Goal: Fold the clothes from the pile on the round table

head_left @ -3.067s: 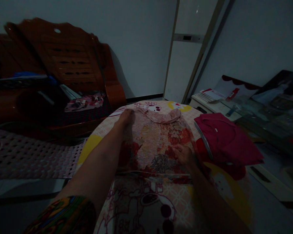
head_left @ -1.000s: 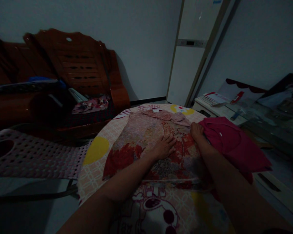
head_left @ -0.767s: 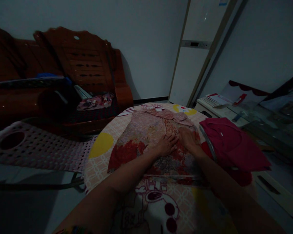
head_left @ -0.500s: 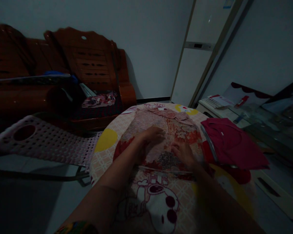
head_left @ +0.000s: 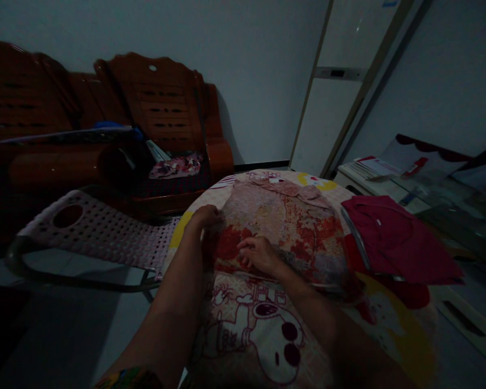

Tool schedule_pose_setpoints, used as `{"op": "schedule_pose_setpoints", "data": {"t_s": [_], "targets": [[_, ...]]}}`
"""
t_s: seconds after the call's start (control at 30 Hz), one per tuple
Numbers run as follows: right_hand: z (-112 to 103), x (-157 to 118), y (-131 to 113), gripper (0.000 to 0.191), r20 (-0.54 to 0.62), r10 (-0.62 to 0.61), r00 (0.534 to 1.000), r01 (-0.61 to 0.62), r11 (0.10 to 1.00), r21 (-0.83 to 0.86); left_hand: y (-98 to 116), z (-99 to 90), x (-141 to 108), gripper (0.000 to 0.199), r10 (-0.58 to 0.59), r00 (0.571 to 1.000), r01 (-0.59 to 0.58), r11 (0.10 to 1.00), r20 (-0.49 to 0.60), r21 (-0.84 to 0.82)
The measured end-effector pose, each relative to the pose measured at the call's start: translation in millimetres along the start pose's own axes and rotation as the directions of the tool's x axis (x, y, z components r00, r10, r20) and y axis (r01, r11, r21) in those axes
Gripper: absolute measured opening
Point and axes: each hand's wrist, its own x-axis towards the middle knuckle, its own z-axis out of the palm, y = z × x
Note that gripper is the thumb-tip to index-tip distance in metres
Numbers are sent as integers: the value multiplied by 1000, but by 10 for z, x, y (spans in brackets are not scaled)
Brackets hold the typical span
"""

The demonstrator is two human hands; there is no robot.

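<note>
A thin patterned garment (head_left: 283, 210) in red, pink and grey lies spread on a round table with a cartoon-print cloth (head_left: 267, 335). My left hand (head_left: 206, 216) is at the garment's left edge, its fingers bent down; whether they pinch the fabric is too dark to tell. Over the lower left part of the garment is my right hand (head_left: 257, 253), fingers apart and slightly curled, with nothing visible in them. Folded magenta clothing (head_left: 397, 237) rests at the table's right side.
A woven chair (head_left: 117, 232) stands left of the table. Behind it is a carved wooden sofa (head_left: 157, 108) with clothes on its seat. On the right, a low cabinet (head_left: 372, 186) holds papers, near a glass surface. A tall white unit (head_left: 328, 119) stands at the back.
Both hands have moved left across the garment, my left hand out to its edge and my right hand to its lower left. The view has shifted slightly.
</note>
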Motion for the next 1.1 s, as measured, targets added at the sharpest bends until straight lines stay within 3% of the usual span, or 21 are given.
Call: {"op": "schedule_pose_setpoints", "data": {"t_s": [0.13, 0.23, 0.37, 0.5, 0.63, 0.77, 0.9, 0.93, 1.0, 1.1], "targets": [[216, 181, 64, 15, 38, 71, 997, -79, 960, 270, -78, 51, -66, 26, 96, 988, -62, 963, 117, -262], [292, 204, 110, 13, 97, 84, 992, -114, 920, 376, -103, 59, -172, 33, 149, 967, -42, 892, 206, -449], [302, 169, 108, 27, 54, 107, 993, -120, 866, 485, 25, -16, -341, 37, 270, 931, -63, 781, 245, -621], [248, 159, 48, 38, -71, 155, 985, -83, 800, 594, 360, -55, -476, 39, 402, 888, -147, 708, 223, -691], [154, 160, 19, 46, -154, 223, 963, -77, 771, 632, 668, 28, -515, 37, 484, 810, -129, 697, 330, -705], [45, 151, 43, 45, -254, 279, 926, -65, 782, 619, 793, 107, -512, 31, 531, 737, -37, 650, 418, -759], [-37, 148, 83, 37, -273, 288, 918, -49, 765, 642, 857, 158, -526, 45, 574, 650, 48, 623, 498, -781], [-49, 147, 90, 33, -268, 290, 919, -51, 759, 649, 873, 172, -514, 46, 579, 645, 45, 623, 499, -781], [-62, 145, 100, 24, -255, 298, 920, -58, 747, 663, 899, 204, -441, 42, 567, 693, 7, 613, 446, -790], [-70, 142, 103, 20, -256, 340, 905, -95, 748, 657, 912, 271, -203, 34, 376, 899, -41, 580, 222, -814]]}}
